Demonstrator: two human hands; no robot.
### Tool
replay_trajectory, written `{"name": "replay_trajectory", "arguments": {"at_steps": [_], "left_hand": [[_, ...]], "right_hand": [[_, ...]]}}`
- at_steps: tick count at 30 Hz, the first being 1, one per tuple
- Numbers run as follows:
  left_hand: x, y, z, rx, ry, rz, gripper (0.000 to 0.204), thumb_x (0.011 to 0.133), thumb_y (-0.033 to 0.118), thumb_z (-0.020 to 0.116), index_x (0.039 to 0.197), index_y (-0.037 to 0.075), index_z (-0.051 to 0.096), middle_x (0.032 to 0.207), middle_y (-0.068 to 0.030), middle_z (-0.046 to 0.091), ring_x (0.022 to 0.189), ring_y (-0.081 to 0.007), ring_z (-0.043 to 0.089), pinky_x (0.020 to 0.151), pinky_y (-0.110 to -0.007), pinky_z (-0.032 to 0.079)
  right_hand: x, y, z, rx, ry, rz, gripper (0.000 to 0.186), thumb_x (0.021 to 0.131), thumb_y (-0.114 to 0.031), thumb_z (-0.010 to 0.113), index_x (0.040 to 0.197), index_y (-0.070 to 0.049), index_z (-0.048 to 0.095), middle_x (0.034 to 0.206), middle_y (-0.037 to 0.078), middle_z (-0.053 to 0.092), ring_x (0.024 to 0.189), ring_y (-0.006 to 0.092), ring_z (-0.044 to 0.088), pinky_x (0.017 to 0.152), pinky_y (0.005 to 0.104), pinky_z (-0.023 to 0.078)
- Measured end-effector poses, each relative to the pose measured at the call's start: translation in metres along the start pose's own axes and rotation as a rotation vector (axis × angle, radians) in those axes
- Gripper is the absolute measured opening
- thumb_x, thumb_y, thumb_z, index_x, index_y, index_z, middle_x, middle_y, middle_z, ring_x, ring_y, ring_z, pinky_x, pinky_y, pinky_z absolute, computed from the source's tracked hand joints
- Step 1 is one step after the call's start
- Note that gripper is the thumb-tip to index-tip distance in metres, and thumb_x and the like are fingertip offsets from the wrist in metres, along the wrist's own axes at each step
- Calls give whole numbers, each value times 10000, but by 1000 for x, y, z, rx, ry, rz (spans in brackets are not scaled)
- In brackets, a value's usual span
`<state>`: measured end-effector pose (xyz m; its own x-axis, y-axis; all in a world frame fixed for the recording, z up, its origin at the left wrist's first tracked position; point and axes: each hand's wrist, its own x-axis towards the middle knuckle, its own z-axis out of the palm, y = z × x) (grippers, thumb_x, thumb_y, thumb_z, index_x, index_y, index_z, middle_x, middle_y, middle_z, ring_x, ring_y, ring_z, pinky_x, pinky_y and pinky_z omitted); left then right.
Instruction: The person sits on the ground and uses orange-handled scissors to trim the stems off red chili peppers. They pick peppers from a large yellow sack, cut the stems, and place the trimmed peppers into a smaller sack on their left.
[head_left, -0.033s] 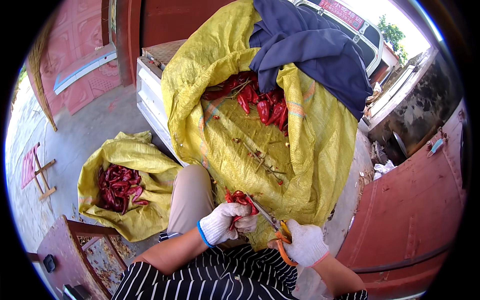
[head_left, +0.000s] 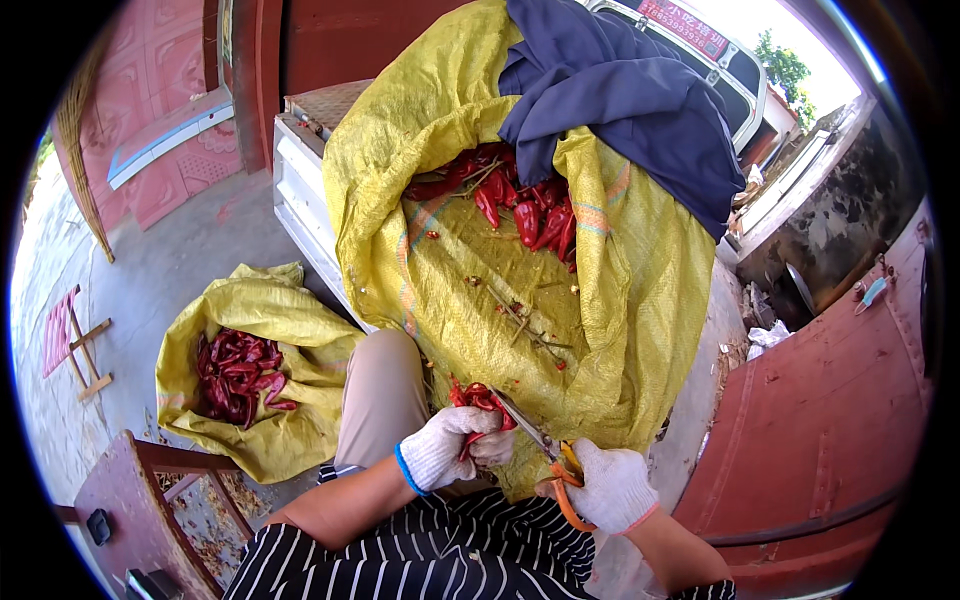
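"What have the hands got?"

"The left hand (head_left: 440,446), gloved, has its fingers closed around a bunch of red peppers (head_left: 478,402), near the middle. The right hand (head_left: 612,487), gloved too, is curled round the orange handles of the scissors (head_left: 546,445). The blades reach left to the bunch; how wide they're parted, I can't tell."

"And beyond them?"

"The large yellow sack (head_left: 640,355) spreads out just past the hands, stems scattered on it. More peppers (head_left: 540,222) lie in its far fold. A dark blue cloth (head_left: 640,115) drapes over its far right side, the lower end hanging across part of that heap."

"Anything on the left?"

"A smaller yellow sack (head_left: 290,440) with dark red peppers (head_left: 235,375) in its mouth. The person's knee (head_left: 380,385) sits between the two sacks, overlapping the smaller one. Farther left is a folding stool (head_left: 84,343); near left, brown wooden furniture (head_left: 120,500)."

"Right side?"

"A red metal panel (head_left: 800,430), well apart from the right hand."
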<state>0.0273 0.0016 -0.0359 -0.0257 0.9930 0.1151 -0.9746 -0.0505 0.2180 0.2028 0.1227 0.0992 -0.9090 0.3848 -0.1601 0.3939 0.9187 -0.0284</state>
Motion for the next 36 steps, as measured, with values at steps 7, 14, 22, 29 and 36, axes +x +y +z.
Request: {"name": "replay_trajectory", "arguments": {"at_steps": [7,14,22,29,36], "left_hand": [[1,26,0,226,-53,-12,296,886,269,671,725,80,510,565,7,421,520,-111,376,522,-276,279],[-39,107,13,480,157,60,231,765,203,750,805,61,571,579,-8,452,505,-116,401,484,-275,304],[-154,194,-150,703,960,178,144,787,94,683,775,85,541,590,12,436,470,-113,375,453,-282,292],[-293,215,-215,1080,1713,263,308,670,42,761,928,-19,604,748,-55,592,629,-177,519,593,-391,458],[-359,216,-242,1373,2057,336,494,691,107,715,1136,-50,570,933,-212,678,784,-290,643,739,-397,512]], "right_hand": [[28,10,-18,193,2,26,419,879,-464,649,865,-52,573,652,211,627,665,406,660,601,481,516],[114,11,-41,-78,82,160,472,893,-498,582,895,-30,650,799,225,693,785,412,683,714,498,538],[125,50,-43,-143,92,251,473,888,-493,597,926,-29,680,855,220,703,839,393,687,755,484,538],[129,33,-55,136,326,-39,271,923,-288,605,1045,-52,661,982,186,695,924,373,668,805,442,527],[197,104,-24,-171,392,170,270,910,-239,602,1090,-46,660,1068,190,682,980,373,653,860,453,510]]}}
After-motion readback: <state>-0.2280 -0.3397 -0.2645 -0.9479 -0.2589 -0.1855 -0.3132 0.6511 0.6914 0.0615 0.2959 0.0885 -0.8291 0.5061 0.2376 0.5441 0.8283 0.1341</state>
